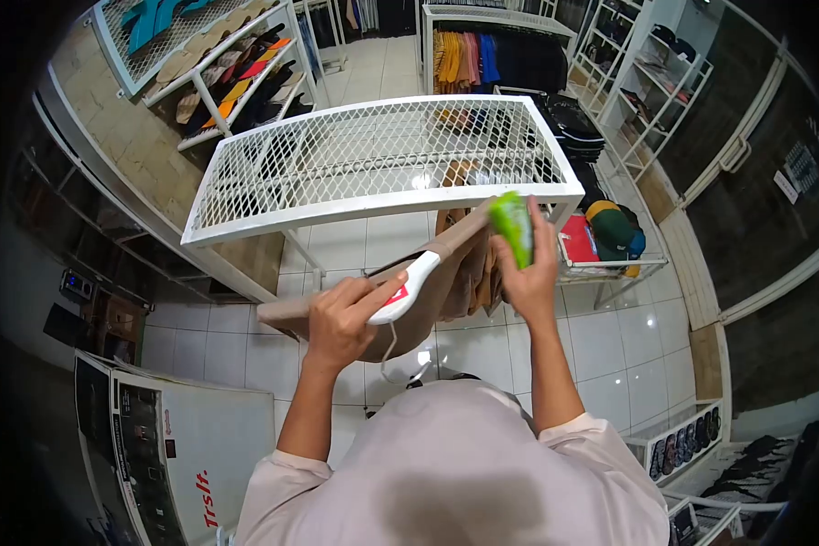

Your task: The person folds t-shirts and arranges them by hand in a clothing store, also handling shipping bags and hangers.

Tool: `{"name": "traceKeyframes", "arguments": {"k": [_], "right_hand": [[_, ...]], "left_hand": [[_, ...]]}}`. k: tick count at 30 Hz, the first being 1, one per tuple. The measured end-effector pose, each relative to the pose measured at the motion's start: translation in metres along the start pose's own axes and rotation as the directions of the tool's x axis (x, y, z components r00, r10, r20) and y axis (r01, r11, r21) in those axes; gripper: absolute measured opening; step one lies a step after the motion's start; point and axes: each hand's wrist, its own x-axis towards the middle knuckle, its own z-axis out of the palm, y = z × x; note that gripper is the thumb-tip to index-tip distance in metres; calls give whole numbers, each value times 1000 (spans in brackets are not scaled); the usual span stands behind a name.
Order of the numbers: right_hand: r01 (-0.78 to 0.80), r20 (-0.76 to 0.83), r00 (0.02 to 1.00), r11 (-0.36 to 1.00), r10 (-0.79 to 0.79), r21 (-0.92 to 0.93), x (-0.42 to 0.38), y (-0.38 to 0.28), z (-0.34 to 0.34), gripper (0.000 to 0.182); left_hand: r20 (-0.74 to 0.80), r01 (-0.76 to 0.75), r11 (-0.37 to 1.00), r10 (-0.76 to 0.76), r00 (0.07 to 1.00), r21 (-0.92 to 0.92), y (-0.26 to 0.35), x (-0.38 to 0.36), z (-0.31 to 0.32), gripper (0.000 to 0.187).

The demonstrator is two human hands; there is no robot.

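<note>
My left hand is closed around a smooth white elongated piece with a red label, and a thin white cord loops down from it. Behind these fingers a brown cloth garment stretches from lower left to upper right, its top edge drawn fairly straight. My right hand grips a bright green printed packet-like thing, held right at the upper end of the garment. I cannot tell exactly what the green thing is. Folds of the garment hang down between my two hands.
A white mesh-topped rack stands directly ahead. Right of it, caps lie on a low shelf. Sandals fill a shelf at upper left, and a white cabinet is at lower left. Hanging clothes are farther back.
</note>
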Motion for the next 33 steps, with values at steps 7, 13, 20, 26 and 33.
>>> {"name": "traceKeyframes", "arguments": {"k": [7, 13, 20, 26, 33], "right_hand": [[-72, 41, 996, 967, 84, -245, 15, 44, 9, 58], [141, 140, 981, 990, -138, -10, 13, -17, -1, 58], [-102, 128, 979, 931, 156, -350, 30, 45, 4, 57], [66, 253, 966, 996, -50, -52, 23, -14, -5, 57], [-55, 175, 978, 945, 117, -322, 31, 37, 3, 55]], "left_hand": [[6, -154, 976, 155, 988, 154, 0, -6, -9, 52], [19, -228, 950, 229, 973, 216, -3, -10, -4, 52], [38, -266, 932, 265, 963, 245, -7, -17, -7, 53], [36, -243, 942, 241, 970, 232, -10, -21, 0, 53], [77, -234, 950, 223, 972, 205, -5, -21, -5, 51]]}}
